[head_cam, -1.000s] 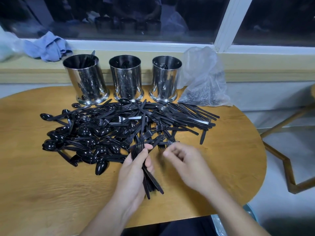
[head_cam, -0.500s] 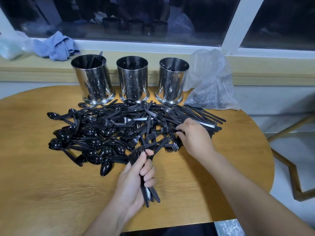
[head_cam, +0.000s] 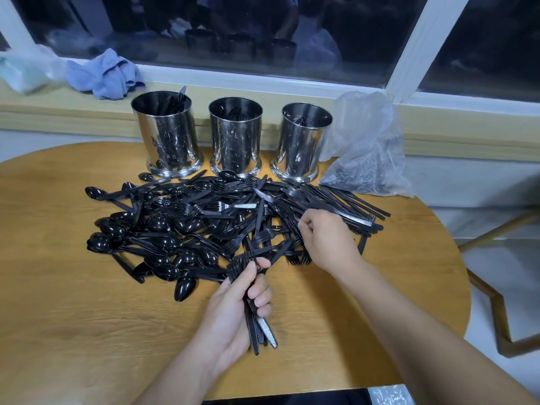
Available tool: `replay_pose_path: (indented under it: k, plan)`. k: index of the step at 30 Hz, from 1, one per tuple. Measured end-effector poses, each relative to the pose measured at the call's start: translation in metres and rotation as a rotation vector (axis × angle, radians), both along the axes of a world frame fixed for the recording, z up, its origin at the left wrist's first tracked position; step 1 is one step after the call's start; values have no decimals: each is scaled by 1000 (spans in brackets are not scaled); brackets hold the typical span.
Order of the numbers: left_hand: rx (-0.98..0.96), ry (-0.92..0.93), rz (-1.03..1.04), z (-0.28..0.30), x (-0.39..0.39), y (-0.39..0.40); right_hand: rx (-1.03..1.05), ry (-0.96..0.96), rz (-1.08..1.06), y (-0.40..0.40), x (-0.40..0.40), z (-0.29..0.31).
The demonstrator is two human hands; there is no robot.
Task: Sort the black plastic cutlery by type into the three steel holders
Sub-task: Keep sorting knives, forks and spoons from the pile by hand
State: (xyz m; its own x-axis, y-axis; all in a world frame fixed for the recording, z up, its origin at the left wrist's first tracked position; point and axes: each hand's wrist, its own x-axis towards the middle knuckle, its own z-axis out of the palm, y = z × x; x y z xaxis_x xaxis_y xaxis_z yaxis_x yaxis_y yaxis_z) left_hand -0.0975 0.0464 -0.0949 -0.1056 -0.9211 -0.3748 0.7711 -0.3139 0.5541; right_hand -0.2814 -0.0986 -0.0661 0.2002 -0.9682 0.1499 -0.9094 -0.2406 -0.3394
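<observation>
Gripping a bundle of forks [head_cam: 252,290], left hand [head_cam: 233,311] sits at 6 o'clock of the cutlery pile [head_cam: 204,226], fingers curled round the handles, tines pointing up toward the pile. Right hand [head_cam: 327,241] is on the pile's 3 o'clock side, fingers curled into the cutlery; can't tell which piece it pinches. Three steel holders [head_cam: 235,138] stand in a row at 12 o'clock on the wooden table [head_cam: 73,317], plastic bag [head_cam: 368,147] just beside the rightmost.

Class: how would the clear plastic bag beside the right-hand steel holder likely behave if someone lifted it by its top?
The plastic bag looks thin and crumpled, so probably floppy. Dark contents pool at its bottom, so it would likely sag there. Its film may be slippery.
</observation>
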Motion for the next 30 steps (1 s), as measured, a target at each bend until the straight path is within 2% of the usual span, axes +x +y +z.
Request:
replay_pose_path:
  k: [6, 13, 17, 19, 22, 27, 30]
  plan:
    - [-36, -69, 43, -1, 0, 4, -1, 58, -54, 0, 5, -6]
    - [-42, -287, 87, 9, -7, 9, 15, 197, -34, 1, 12, -1]
    - [-1, -269, 64, 11, -5, 5, -2, 284, -51, 2, 15, 1]
    - [-4, -250, 61, 12, -2, 2, -8, 220, -49, 6, 13, 4]
    - [-25, -291, 67, 11, 4, -8, 43, -53, -26, 15, 10, 18]
    - [-77, -396, 111, 11, 7, -21, 317, -474, 143, 58, 19, 43]
    - [-148, -438, 136, 20, 6, -16, 439, -497, 245, 86, 30, 41]
